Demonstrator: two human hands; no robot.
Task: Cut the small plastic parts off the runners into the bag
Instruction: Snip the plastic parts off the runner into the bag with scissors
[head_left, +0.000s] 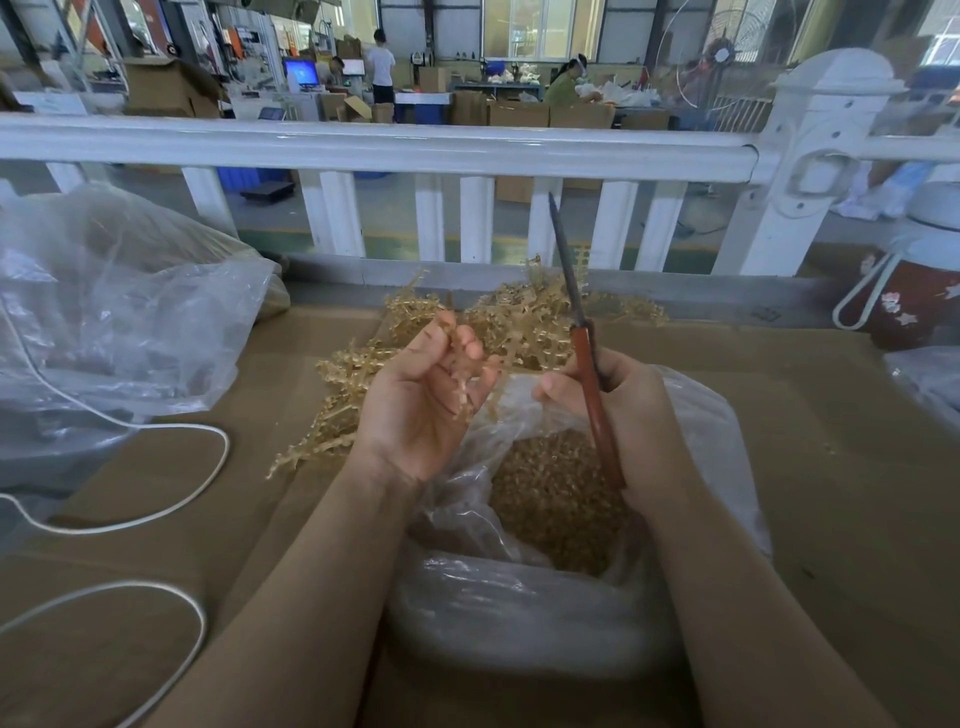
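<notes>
Runners (460, 358), tan and spiky, sit loosely cupped in the left hand (421, 400) above the open clear bag (717, 415) of cut parts (556, 499), while the right hand (618, 410) grips the red-handled knife (592, 384) blade-up, so the next cut needs the blade brought down onto the stem.

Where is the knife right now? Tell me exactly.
In the head view the knife is right of centre, gripped by the right hand by its red-brown handle, blade pointing up toward the white railing, above the open bag of cut parts.
</notes>
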